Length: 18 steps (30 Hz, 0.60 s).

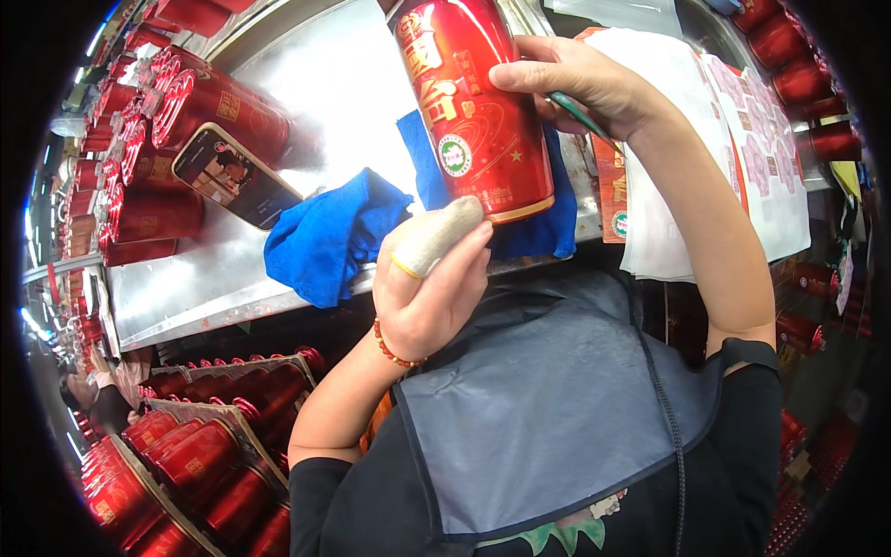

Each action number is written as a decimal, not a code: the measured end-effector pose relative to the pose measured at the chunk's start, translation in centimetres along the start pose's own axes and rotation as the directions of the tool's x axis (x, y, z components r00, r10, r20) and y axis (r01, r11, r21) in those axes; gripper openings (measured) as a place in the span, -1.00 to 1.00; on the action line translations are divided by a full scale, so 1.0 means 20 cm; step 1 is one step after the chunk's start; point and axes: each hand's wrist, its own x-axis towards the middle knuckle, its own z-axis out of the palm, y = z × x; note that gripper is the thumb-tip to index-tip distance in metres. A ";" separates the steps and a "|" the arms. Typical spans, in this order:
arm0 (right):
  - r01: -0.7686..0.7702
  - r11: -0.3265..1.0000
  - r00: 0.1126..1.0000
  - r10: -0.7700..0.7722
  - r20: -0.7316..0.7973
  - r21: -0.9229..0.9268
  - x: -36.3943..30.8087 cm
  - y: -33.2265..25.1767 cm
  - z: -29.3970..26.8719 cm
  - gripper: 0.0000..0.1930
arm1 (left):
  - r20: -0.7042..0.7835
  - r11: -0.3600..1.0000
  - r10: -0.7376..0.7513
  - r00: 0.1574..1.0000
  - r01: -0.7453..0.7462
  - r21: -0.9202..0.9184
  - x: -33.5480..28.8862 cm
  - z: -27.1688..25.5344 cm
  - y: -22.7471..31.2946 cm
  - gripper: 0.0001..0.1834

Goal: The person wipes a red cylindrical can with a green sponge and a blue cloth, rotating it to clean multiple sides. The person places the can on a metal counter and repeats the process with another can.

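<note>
Head view, can: a red can [473, 111] is held upright over the steel bench [306, 84], above a blue cloth [325, 237].
Left hand [432, 288]: fingers curled together, the cloth-wrapped thumb [441, 237] pressed against the can's base.
Right hand [585, 84]: fingers wrapped around the can's side, with a thin green tool [580, 116] tucked under them.
Progress: one can in hand; many like cans [186, 455] are stacked around, their state unclear.

We see a blue cloth [325, 237] on the shiny metal table [316, 84]. To its left lies a phone [235, 176]. More red cans [148, 158] pile up far left. White sheets [742, 139] lie on the right.
</note>
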 end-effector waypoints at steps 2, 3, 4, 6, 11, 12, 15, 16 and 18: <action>0.040 0.998 0.999 -0.040 0.003 -0.046 0.00 -0.01 0.01 -0.15 | -0.007 0.995 0.097 0.995 -0.097 0.020 0.01 0.00 -0.01 -0.60; 0.083 0.992 0.996 -0.086 -0.021 -0.091 0.02 -0.01 0.02 -0.14 | 0.002 0.989 0.144 0.990 -0.144 0.026 0.02 0.00 -0.01 -0.60; 0.124 0.983 0.990 -0.131 -0.043 -0.138 0.04 -0.01 0.04 -0.13 | 0.004 0.986 0.166 0.986 -0.166 0.018 0.03 0.01 -0.01 -0.60; 0.155 0.950 0.975 -0.191 -0.111 -0.273 0.02 -0.07 0.08 -0.05 | 0.021 0.981 0.188 0.982 -0.189 0.034 0.05 0.01 0.00 -0.60; -0.044 0.836 0.925 -0.173 -0.338 -0.547 -0.12 -0.32 0.32 0.09 | 0.067 0.966 0.223 0.972 -0.230 0.118 0.16 0.02 0.06 -0.69; -0.084 0.816 0.923 -0.152 -0.353 -0.572 -0.14 -0.35 0.32 0.12 | 0.067 0.963 0.238 0.969 -0.245 0.116 0.18 0.04 0.07 -0.71; -0.173 0.766 0.977 0.057 -0.203 -0.619 -0.03 -0.29 0.15 0.16 | 0.235 0.962 0.121 0.965 -0.172 0.213 0.22 0.07 0.12 -0.58; -0.253 0.764 0.966 0.166 -0.198 -0.594 -0.04 -0.31 0.12 0.15 | 0.160 0.955 0.080 0.984 -0.121 0.269 0.20 0.09 0.10 -0.51; -0.113 0.896 0.994 0.104 -0.043 -0.430 -0.12 -0.31 0.06 0.14 | 0.034 0.947 0.014 0.999 -0.024 0.319 0.21 0.12 0.05 -0.33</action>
